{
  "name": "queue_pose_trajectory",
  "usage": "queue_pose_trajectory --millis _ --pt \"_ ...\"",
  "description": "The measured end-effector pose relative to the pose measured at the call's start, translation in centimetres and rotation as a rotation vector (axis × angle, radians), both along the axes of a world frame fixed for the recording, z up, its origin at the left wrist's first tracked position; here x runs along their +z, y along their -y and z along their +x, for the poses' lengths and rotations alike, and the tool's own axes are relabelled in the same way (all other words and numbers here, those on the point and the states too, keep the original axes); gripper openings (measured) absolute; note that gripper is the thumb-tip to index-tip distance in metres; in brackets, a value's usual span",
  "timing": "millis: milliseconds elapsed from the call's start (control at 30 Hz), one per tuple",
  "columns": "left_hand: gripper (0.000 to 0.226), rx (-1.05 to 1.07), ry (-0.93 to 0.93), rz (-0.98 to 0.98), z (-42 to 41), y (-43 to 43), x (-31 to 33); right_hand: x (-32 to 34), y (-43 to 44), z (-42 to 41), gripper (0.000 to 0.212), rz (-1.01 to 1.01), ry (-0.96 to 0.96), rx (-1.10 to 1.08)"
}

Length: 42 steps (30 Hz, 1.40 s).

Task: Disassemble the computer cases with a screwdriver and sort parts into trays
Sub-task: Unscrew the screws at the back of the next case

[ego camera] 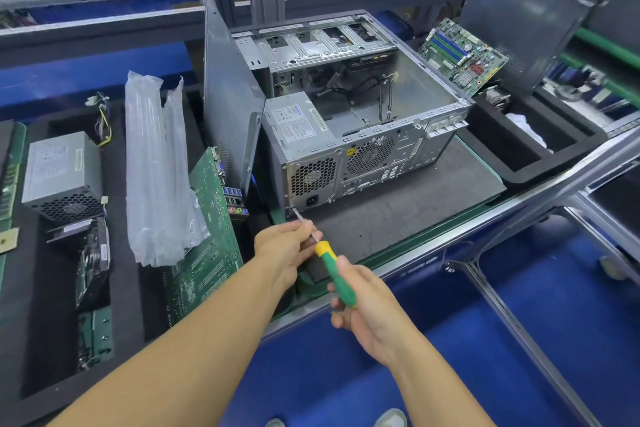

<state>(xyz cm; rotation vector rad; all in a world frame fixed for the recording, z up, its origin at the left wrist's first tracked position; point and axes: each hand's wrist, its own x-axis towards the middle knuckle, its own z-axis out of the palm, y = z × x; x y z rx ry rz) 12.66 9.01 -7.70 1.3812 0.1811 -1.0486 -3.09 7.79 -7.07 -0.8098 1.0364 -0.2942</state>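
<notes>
My right hand point(363, 308) grips the green-and-yellow screwdriver point(333, 267). My left hand point(284, 246) pinches its shaft to steady it. The tip meets, I think, a screw low on the open grey metal computer case point(346, 156), near the front edge of the table point(433, 215).

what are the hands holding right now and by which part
One screwdriver: the right hand grips its green handle, the left hand pinches the metal shaft.

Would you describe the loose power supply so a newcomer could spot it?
From the open computer case mid-bench, look to the black foam tray on the left. The loose power supply is the grey box with a honeycomb fan grille, bulkier than the flat hard drive beside it.
</notes>
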Motion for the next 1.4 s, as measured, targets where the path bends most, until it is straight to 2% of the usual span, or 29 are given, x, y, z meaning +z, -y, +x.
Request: queue_pose_trajectory --millis 67,267,533,667,733,800,900,1000,1067,1133,1300,1400 --pt "0.014 0.017 0.001 -0.031 0.0 -0.3 -0.2 0.3 0.2 -0.1 0.038 0.066 0.030 0.007" --pt "0.013 0.138 -0.089 -0.132 0.8 0.3 -0.1 0.4 -0.1 0.1 0.014 -0.156 -0.045 0.052" --pt "0.007 0.205 -0.104 -0.074 0.3 1.3 -0.5 0.5 0.5 -1.3 0.011 -0.196 -0.128 0.082" --pt "0.008 0.215 -0.057 -0.016 -1.1 3.0 0.0 2.5 3.8 -3.7 0.010 -0.198 -0.095 -0.014" --pt "0.016 0.104 0.015 0.046 -2.9 4.9 0.4 3.9 6.5 -5.1 0.007 -0.217 -0.026 -0.126" --pt "0.022 -0.143 0.080 0.071 -5.7 7.5 1.3 5.4 9.5 -6.6 0.010 -0.239 0.030 -0.237" --pt "0.024 -0.521 0.168 0.057 -10.3 12.6 3.3 7.1 14.0 -9.6 0.016 -0.291 0.025 -0.353" --pt "0.029 -0.724 0.252 0.000 -13.9 19.8 4.9 7.7 17.7 -12.9 0.017 -0.377 0.005 -0.429" --pt "0.032 -0.761 0.278 -0.057 -16.3 25.5 5.8 7.8 20.2 -15.3 0.015 -0.398 -0.002 -0.484" --pt "0.029 -0.704 0.283 -0.064 -18.2 31.0 6.3 7.8 22.7 -17.4 0.014 -0.401 -0.034 -0.523" --pt "0.028 -0.652 0.316 0.052 -20.3 40.8 4.2 7.7 28.7 -21.4 0.011 -0.364 -0.084 -0.569" --pt "0.017 -0.701 0.359 0.109 -20.2 43.5 2.3 6.9 30.6 -23.3 0.013 -0.409 -0.128 -0.556"
